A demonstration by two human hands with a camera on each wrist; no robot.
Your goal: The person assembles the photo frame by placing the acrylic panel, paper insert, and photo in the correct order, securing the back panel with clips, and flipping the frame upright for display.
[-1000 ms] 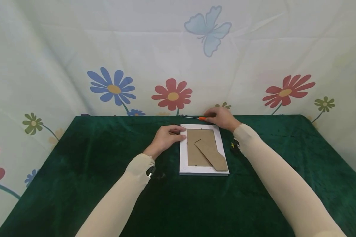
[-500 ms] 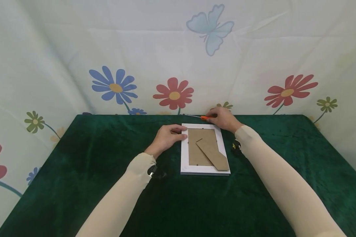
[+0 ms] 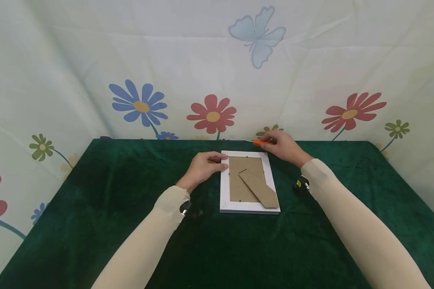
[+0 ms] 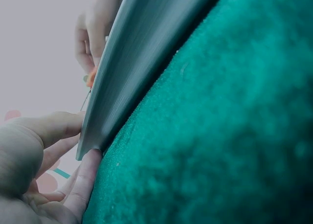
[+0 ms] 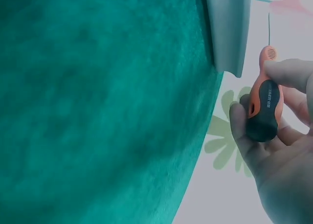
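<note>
A white picture frame (image 3: 224,192) lies back side up, its brown backing board (image 3: 253,170) and folded stand leg (image 3: 259,188) showing. At its left edge, near the far corner, my left hand (image 3: 201,168) grips the rim; in the left wrist view the thumb (image 4: 61,123) lies on one face and a finger (image 4: 87,177) against the side. Beyond the frame's far edge, my right hand (image 3: 283,145) holds a screwdriver (image 3: 260,143) by its handle. That handle (image 5: 266,104) is orange and black in the right wrist view, and the thin metal shaft (image 3: 242,139) points left.
A green velvety cloth (image 3: 130,241) covers the table, whose far edge runs just past the frame. Behind it hangs a white backdrop (image 3: 173,60) printed with flowers and a butterfly. Small dark devices (image 3: 302,183) sit at both wrists.
My right hand has moved to the right with the screwdriver, whose tip has risen a little and come over the far table edge. The left hand and the frame have stayed put.
</note>
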